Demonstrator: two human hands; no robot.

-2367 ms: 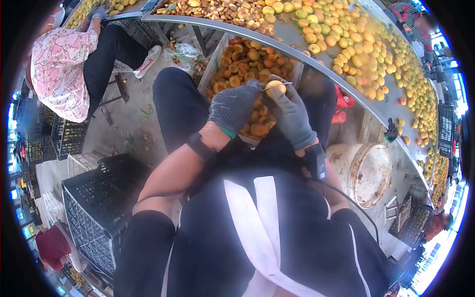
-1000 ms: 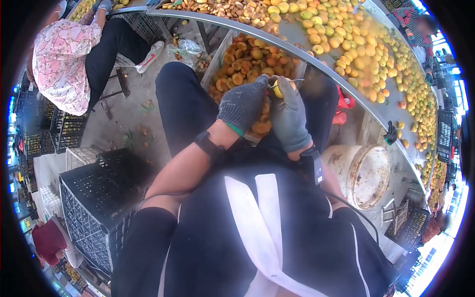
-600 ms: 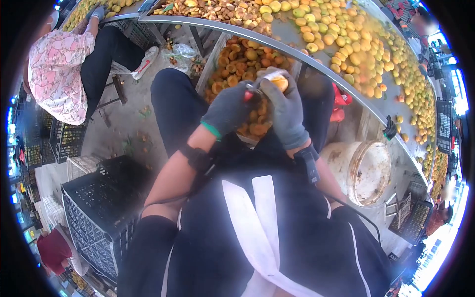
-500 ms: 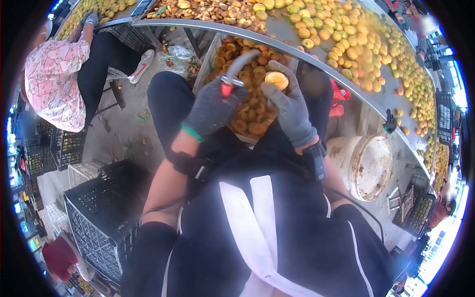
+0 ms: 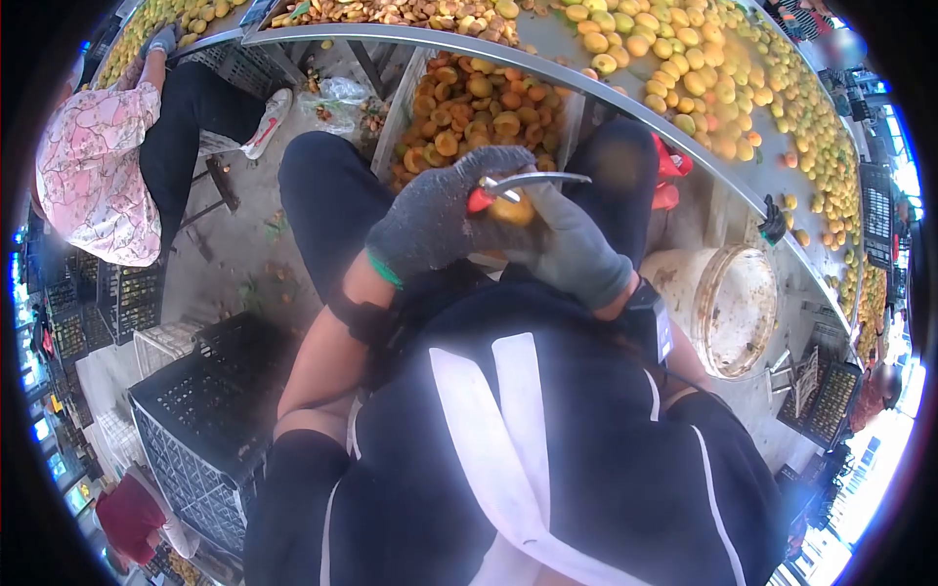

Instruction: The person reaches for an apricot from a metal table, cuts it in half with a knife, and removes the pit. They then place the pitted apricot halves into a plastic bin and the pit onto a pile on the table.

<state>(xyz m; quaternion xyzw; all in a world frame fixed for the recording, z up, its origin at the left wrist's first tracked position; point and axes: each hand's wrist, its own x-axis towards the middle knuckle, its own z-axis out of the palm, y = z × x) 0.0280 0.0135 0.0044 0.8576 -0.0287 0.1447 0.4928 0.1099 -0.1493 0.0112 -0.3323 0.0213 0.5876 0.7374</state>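
Observation:
My left hand [image 5: 428, 217], in a dark grey glove with a green cuff, is closed around the red handle of a curved knife [image 5: 547, 179]. The blade points right and passes across the top of an apricot [image 5: 512, 210]. My right hand [image 5: 578, 246], also gloved in grey, grips that apricot from the right side, and the two hands meet around it. Part of the fruit is hidden by the gloves and the blade. Just beyond the hands, between my knees, a crate [image 5: 389, 132] holds many orange apricot halves [image 5: 479, 107].
A metal-edged table [image 5: 391, 33] curves across the top, bearing whole apricots [image 5: 684, 83] and a heap of pits [image 5: 410, 14]. At right stands a stained white bucket [image 5: 738, 311]; at left, a black crate [image 5: 200, 420]. Another person [image 5: 98, 176] sits at upper left.
Both hands have come together and nearer to me. The knife has swung from pointing up to lying across the apricot, and more of the crate's fruit shows.

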